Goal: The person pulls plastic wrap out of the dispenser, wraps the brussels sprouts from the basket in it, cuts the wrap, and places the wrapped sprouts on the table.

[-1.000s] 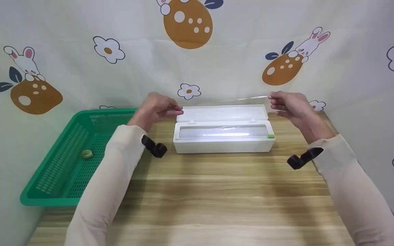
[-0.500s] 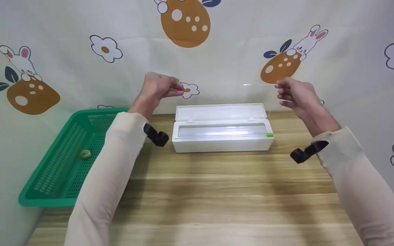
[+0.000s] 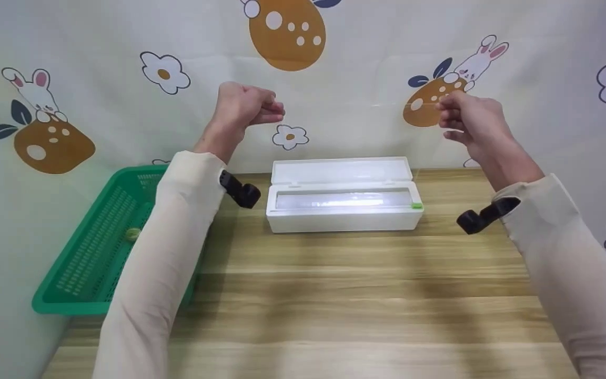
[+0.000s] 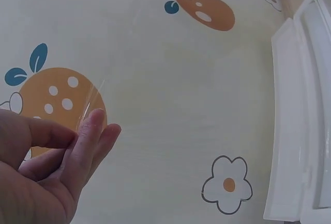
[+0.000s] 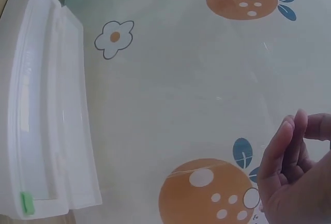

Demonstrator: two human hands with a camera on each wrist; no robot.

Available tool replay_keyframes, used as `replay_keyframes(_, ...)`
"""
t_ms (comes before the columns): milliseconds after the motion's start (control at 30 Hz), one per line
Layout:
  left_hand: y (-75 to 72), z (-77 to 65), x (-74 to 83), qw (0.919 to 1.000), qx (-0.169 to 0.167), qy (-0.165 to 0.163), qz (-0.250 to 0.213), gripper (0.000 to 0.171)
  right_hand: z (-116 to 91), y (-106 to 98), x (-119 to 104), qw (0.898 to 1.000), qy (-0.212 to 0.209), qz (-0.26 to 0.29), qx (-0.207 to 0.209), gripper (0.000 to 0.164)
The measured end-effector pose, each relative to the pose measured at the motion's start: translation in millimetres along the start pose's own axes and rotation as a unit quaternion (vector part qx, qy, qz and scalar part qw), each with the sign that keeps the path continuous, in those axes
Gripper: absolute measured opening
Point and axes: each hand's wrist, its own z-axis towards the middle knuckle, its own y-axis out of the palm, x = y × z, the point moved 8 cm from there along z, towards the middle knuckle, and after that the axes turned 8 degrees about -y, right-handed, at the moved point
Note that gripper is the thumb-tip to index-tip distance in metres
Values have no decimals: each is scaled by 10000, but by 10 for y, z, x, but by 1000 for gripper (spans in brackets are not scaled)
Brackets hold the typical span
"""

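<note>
A sheet of clear cling film (image 4: pixel 92 97) stretches between my hands, nearly invisible except for a few glints. My left hand (image 3: pixel 245 108) pinches one corner of it between thumb and fingers, raised above the left end of a white cling film dispenser box (image 3: pixel 345 222). At about the same height, my right hand (image 3: pixel 471 121) pinches the other corner, above and to the right of the box. The dispenser's lid (image 3: pixel 341 170) is tilted back, and a small green slider (image 3: pixel 416 206) sits at the right end of its front edge. How the film meets the box is hard to see.
To the left stands a green plastic basket (image 3: pixel 45 307), partly behind my left sleeve, with a small pale green ring-shaped object (image 3: pixel 132 234) inside. Wood-grain tabletop (image 3: pixel 334 295) lies in front of the dispenser. A printed curtain (image 3: pixel 355 68) hangs right behind it.
Both hands have risen from just behind the dispenser's lid to well above it, drawing the cling film up. My right hand has also shifted slightly right. The dispenser and basket stay in place.
</note>
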Motion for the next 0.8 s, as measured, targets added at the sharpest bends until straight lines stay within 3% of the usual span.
replay_keyframes(367,-75,-166,52,9994,-223,123,-231,29,-85,18,-130,9995,-167,212,149,14)
replay_keyframes(800,-114,-253,181,9988,-204,311,-309,29,-124,19,-299,9987,-342,295,239,14)
